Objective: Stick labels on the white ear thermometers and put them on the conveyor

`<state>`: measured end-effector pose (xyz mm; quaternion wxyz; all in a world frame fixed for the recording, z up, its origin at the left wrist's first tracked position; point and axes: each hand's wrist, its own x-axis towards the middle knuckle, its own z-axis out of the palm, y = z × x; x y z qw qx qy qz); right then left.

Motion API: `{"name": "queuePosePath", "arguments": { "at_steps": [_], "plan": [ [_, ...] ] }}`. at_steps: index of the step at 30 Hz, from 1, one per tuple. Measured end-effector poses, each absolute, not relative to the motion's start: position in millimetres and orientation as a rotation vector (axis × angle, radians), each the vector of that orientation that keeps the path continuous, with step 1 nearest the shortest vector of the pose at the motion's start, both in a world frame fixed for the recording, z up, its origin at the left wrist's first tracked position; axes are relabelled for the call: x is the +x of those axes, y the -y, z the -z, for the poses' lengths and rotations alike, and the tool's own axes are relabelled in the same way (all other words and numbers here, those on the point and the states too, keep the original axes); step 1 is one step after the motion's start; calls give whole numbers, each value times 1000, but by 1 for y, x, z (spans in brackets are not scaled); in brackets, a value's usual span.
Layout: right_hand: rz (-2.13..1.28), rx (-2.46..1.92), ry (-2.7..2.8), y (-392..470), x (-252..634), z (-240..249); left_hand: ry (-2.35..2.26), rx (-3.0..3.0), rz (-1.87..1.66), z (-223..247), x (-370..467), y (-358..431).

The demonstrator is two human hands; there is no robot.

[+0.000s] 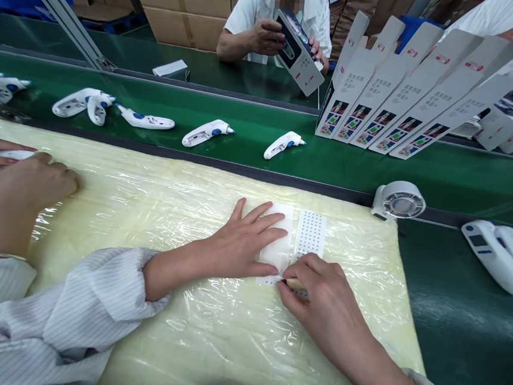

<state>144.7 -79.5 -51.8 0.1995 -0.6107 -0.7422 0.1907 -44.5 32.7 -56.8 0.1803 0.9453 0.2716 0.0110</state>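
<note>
My left hand (247, 242) lies flat with fingers spread, its fingertips on a plain white sheet (278, 251) on the padded tabletop. A strip of small printed dots shows below that sheet's lower edge. Close to my left thumb, my right hand (326, 297) pinches a slim tool with a tan handle (294, 284) and a dark tip. The tip is at the sheet's lower right corner; its exact kind is hidden by my fingers. Just beyond my right hand is a white sheet of small round dots (311, 230), its lower part partly covered by the hand.
Several white-and-blue handheld devices (205, 133) lie along the green conveyor (242, 155). Upright white cartons (399, 97) stand at the back right. A small fan (402, 200) sits at the table's corner. Another person's hands (28, 181) work at left; a co-worker opposite holds a box (298, 52).
</note>
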Motion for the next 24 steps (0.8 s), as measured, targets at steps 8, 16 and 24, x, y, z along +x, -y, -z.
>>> {"name": "queuePosePath", "arguments": {
  "at_steps": [8,16,24],
  "plan": [
    [-520,-1678,2086,79,146,54,-769,2674,-22,56,-44,-33],
    [-445,-1713,2107,79,144,54,-765,2686,-29,59,-45,-32],
    [-462,-1691,2097,79,146,54,-767,2692,-26,58,-45,-32]
  ]
}}
